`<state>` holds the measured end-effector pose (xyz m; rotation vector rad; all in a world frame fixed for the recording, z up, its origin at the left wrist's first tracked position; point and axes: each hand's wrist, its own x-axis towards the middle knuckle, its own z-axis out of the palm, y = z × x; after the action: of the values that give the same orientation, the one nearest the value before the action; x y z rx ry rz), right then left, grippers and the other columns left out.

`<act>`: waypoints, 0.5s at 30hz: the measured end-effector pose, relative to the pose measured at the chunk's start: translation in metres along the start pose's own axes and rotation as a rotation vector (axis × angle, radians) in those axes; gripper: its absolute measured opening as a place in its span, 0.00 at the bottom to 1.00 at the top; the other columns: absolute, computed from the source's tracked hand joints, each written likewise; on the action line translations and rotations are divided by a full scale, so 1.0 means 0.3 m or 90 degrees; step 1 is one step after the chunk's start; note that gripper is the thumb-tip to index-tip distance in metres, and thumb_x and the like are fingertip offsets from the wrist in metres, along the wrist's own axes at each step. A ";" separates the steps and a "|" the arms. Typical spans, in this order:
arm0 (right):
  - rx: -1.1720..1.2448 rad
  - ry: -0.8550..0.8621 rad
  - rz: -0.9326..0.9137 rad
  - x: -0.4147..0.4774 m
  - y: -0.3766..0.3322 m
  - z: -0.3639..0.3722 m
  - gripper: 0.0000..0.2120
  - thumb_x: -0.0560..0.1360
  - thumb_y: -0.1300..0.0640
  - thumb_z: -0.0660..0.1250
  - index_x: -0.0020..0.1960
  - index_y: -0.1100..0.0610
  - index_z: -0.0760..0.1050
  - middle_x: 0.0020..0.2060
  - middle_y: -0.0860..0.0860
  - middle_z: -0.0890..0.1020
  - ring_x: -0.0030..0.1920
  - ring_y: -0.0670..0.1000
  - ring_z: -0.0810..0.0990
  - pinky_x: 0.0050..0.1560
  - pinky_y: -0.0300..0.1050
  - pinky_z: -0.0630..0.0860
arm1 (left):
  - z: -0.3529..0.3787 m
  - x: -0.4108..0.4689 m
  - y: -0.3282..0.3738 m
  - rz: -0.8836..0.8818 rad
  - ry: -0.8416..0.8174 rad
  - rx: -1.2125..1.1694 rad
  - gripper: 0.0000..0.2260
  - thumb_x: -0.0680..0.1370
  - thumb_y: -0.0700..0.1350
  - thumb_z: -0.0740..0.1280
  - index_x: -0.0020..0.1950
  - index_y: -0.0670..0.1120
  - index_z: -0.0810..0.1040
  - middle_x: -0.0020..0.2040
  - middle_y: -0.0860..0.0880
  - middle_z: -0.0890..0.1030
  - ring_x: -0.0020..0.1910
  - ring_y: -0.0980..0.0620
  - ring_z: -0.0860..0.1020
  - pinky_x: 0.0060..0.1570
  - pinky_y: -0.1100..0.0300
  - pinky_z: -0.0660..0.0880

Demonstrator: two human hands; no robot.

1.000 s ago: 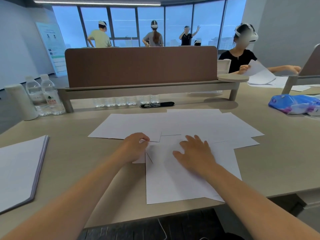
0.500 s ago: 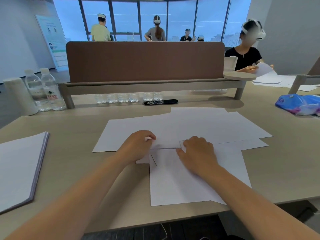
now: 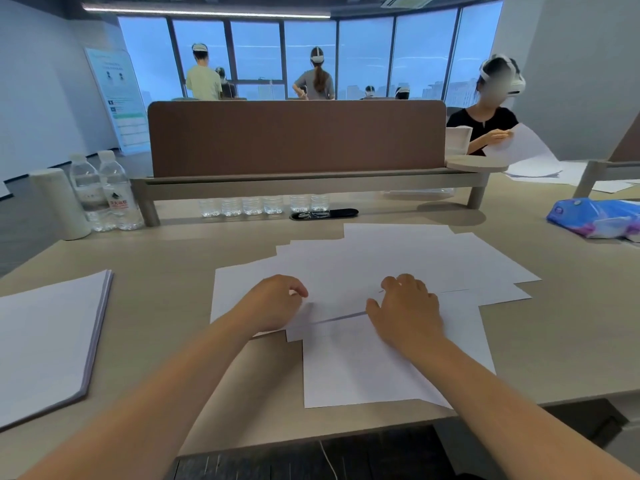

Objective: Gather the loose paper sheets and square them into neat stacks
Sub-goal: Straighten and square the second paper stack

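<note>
Flat one second ago, our right hand (image 3: 408, 306) now curls; with our left hand (image 3: 277, 303) it pinches lifted edge of loose paper sheets (image 3: 398, 258), spread across desk (image 3: 571, 323). Gathering step, we judge; next: sweep sheets together, square edges.

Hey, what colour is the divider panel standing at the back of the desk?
The divider panel is a plain, even brown, seen best in the head view.

Bright blue window backlight, ceiling strip glow, soft shadows, wide-angle edge bending
</note>
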<state>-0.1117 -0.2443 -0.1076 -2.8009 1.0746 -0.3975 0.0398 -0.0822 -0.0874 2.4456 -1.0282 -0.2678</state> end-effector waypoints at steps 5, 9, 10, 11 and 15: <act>-0.012 -0.085 0.003 -0.005 0.022 0.004 0.24 0.79 0.39 0.54 0.65 0.54 0.71 0.58 0.53 0.79 0.60 0.56 0.76 0.58 0.51 0.71 | -0.008 -0.024 0.021 -0.020 -0.062 0.061 0.17 0.82 0.42 0.55 0.61 0.49 0.81 0.66 0.54 0.77 0.63 0.52 0.74 0.55 0.65 0.67; -0.045 -0.075 -0.002 -0.017 0.009 -0.016 0.24 0.80 0.39 0.54 0.66 0.54 0.69 0.57 0.53 0.78 0.60 0.57 0.75 0.57 0.51 0.70 | 0.012 -0.030 0.038 -0.019 -0.066 0.108 0.17 0.81 0.44 0.55 0.62 0.54 0.80 0.67 0.53 0.76 0.67 0.50 0.70 0.66 0.57 0.68; -0.045 -0.072 0.002 -0.018 0.009 -0.020 0.24 0.80 0.39 0.54 0.67 0.54 0.69 0.58 0.53 0.78 0.60 0.56 0.75 0.58 0.51 0.70 | 0.014 -0.033 0.040 -0.015 -0.065 0.118 0.17 0.81 0.44 0.54 0.63 0.54 0.80 0.68 0.52 0.75 0.68 0.50 0.69 0.68 0.56 0.67; -0.039 -0.067 0.005 -0.017 0.012 -0.024 0.23 0.80 0.40 0.55 0.67 0.54 0.69 0.58 0.53 0.78 0.60 0.56 0.75 0.58 0.51 0.70 | 0.014 -0.037 0.044 -0.009 -0.066 0.117 0.17 0.81 0.44 0.54 0.64 0.53 0.79 0.69 0.52 0.73 0.69 0.50 0.69 0.69 0.57 0.66; 0.080 -0.075 0.044 -0.002 0.026 -0.030 0.22 0.80 0.43 0.58 0.68 0.55 0.70 0.61 0.54 0.77 0.62 0.57 0.74 0.59 0.51 0.70 | 0.007 -0.041 0.036 -0.014 -0.078 0.095 0.18 0.82 0.41 0.54 0.66 0.53 0.78 0.71 0.52 0.71 0.69 0.51 0.70 0.61 0.64 0.66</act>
<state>-0.1198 -0.2498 -0.1006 -2.6338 1.0783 -0.2780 0.0236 -0.0807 -0.0840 2.6036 -1.1099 -0.3636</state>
